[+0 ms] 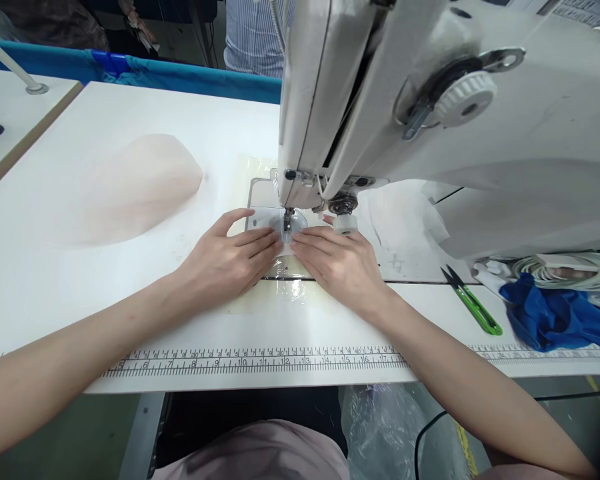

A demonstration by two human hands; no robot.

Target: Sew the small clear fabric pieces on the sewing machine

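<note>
Both hands lie on the bed of a white sewing machine [330, 87], one on each side of its presser foot [289, 221]. My left hand [233, 257] rests flat, its fingers stretched toward the foot and its thumb held apart. From the other side, my right hand [337, 263] reaches in with straight fingers laid flat. A small bit of pale material [286, 250] shows between the fingertips, mostly hidden by them. To the left lies a sheer pale pink fabric piece [145, 190]. More thin whitish fabric [403, 213] sits under the machine arm at right.
Green thread snips [473, 300] lie right of my right forearm, near a crumpled blue cloth [563, 313] and a coiled pale cord [570, 270]. A printed ruler [280, 360] runs along the front edge. Beyond the blue cloth border [205, 83], a person in a striped shirt [255, 37] is visible.
</note>
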